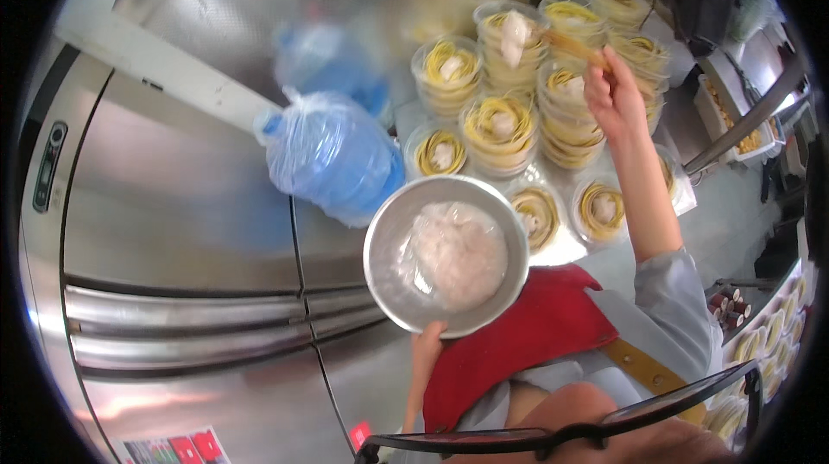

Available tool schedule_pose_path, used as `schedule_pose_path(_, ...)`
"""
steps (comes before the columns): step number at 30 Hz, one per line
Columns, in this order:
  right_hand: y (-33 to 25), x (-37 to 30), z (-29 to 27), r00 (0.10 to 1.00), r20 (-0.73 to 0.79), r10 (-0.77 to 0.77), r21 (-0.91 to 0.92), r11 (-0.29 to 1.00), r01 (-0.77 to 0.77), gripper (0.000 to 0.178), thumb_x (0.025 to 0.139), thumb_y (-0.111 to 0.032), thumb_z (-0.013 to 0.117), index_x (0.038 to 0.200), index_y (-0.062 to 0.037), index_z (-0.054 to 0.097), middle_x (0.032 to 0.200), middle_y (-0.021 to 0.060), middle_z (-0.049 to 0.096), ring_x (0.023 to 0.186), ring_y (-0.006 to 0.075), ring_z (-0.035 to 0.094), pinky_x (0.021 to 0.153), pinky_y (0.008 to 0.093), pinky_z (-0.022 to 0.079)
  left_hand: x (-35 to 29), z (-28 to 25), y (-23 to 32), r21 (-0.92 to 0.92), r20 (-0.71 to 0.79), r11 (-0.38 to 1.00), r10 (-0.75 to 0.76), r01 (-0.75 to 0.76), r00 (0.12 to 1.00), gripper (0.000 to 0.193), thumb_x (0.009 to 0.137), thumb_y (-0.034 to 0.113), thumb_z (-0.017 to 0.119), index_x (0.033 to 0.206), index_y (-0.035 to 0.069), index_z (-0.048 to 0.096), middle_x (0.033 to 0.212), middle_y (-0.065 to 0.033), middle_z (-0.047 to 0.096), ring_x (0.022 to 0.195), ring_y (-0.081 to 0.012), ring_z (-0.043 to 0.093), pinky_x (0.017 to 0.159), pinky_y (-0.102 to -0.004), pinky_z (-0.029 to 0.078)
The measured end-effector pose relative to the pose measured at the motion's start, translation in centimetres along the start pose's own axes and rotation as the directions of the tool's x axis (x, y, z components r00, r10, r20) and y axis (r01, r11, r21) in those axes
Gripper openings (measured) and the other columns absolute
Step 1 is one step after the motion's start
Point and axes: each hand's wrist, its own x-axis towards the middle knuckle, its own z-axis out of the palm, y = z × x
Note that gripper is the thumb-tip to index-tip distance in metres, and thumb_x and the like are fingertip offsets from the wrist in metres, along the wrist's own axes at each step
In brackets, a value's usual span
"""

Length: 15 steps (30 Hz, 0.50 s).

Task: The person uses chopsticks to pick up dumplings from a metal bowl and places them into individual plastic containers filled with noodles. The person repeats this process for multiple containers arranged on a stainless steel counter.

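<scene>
My left hand [427, 341] grips the near rim of a round metal bowl [387, 244] that holds a pale pinkish lump of minced filling [458, 252] in a clear bag. My right hand [610, 91] reaches out over stacked clear tubs of yellow noodles [501, 131]. It holds wooden chopsticks [570, 45], and a pale lump of filling [515, 36] hangs at their tips above a tub at the back. Several tubs have a pale lump on their noodles.
A blue water jug wrapped in a clear plastic bag [332, 153] lies on the steel counter [216, 6] left of the tubs. Steel fridge doors [173, 205] fill the left. More filled containers [768, 334] stand at the right edge.
</scene>
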Motion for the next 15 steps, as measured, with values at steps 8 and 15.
schedule_pose_path(8, -7.5, 11.7, -7.1, 0.716, -0.218, -0.663, -0.736, 0.593, 0.325, 0.02, 0.093, -0.02, 0.062, 0.089, -0.0008, 0.063, 0.069, 0.0042, 0.061, 0.054, 0.0072, 0.051, 0.049, 0.0204, 0.039, 0.6, 0.2, -0.2, 0.458, 0.157, 0.764, 0.434, -0.455, 0.887, 0.024, 0.071, -0.011, 0.054, 0.087, 0.002, 0.067, 0.086, -0.017, 0.067, 0.086, -0.0333, 0.065, 0.08, -0.0378, 0.05)
schedule_pose_path(15, -3.2, 3.7, 1.3, 0.92, -0.067, -0.386, -0.69, 0.684, 0.236, 0.02, 0.092, -0.021, 0.062, 0.093, -0.0018, 0.067, 0.074, 0.0019, 0.063, 0.061, 0.006, 0.054, 0.053, 0.0212, 0.043, 0.0, 0.0, -2.0, 0.4, 0.05, 0.881, 0.255, -0.253, 0.966, 0.027, 0.067, -0.011, 0.055, 0.087, 0.003, 0.067, 0.089, -0.0179, 0.068, 0.09, -0.0327, 0.065, 0.081, -0.0375, 0.049)
